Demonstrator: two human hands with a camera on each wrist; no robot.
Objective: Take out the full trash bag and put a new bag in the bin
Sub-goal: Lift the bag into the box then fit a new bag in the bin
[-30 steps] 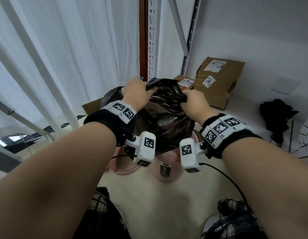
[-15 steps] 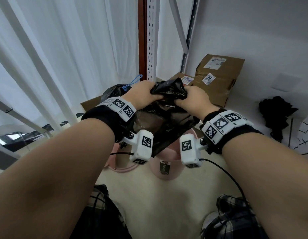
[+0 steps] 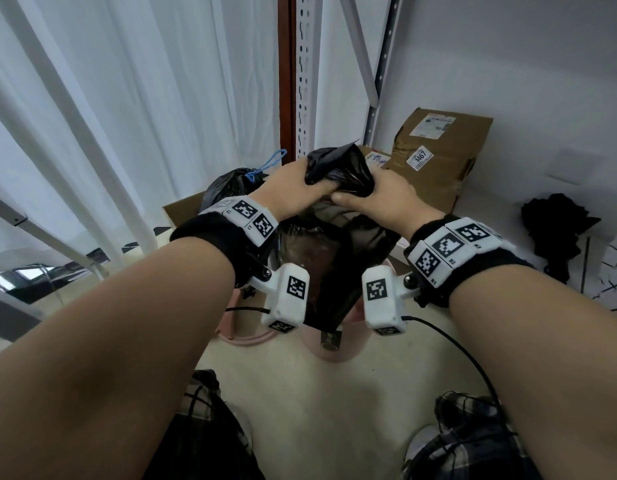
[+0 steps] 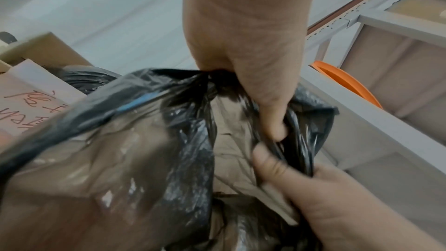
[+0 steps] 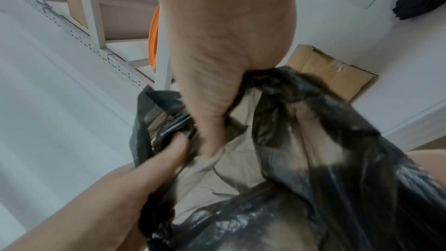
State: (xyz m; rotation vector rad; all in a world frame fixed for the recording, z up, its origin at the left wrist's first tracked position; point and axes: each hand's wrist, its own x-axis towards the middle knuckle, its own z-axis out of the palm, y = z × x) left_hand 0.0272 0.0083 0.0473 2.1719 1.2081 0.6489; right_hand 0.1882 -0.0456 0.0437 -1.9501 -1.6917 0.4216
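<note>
Shelving corner: hands (image 3: pixel 338 199) bunching bag (image 3: pixel 338 258), seemingly.

Beige floor (image 3: pixel 334 403): pink bin (image 3: pixel 338 348), cardboard boxes (image 3: pixel 438 161), black cloth, perhaps (image 3: pixel 556 230).

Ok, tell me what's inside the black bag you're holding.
Through the gap at the mouth of the black bag, between the left hand and right hand, crumpled beige paper shows. Anything deeper is hidden by the dark plastic.
</note>
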